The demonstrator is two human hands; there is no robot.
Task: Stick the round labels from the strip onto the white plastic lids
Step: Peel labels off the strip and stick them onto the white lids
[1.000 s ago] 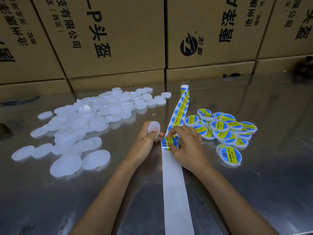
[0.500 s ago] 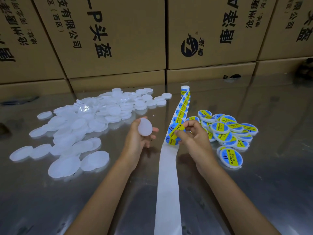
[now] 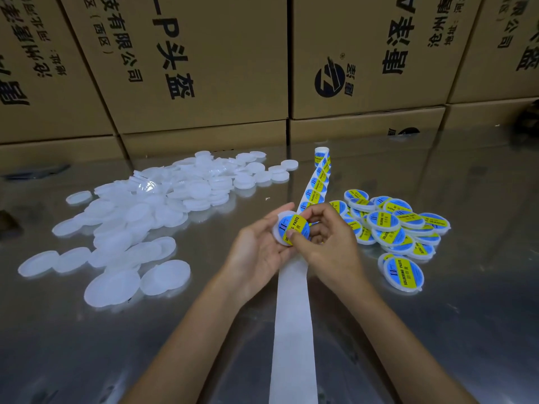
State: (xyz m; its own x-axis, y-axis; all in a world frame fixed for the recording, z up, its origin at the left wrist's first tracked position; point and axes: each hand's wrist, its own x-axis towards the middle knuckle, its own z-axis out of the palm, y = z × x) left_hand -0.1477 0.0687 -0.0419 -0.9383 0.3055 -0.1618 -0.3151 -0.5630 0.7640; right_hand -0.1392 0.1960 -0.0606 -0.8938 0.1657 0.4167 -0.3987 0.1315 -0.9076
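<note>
While both forearms reach in over the steel table (image 3: pixel 437 330), a label meets a lid.
Left hand (image 3: pixel 256 252) cradles the white lid (image 3: pixel 278 228) palm-up above the backing strip (image 3: pixel 293 330); right hand (image 3: pixel 329 243) curls over it, thumb pressing the blue-and-yellow label (image 3: pixel 293 227).

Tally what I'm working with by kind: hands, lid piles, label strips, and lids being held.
Hands: 2, left hand and right hand
Lid piles: 2, plain pile and labelled pile
Label strip: 1
Held lid: 1
Total: 6
</note>
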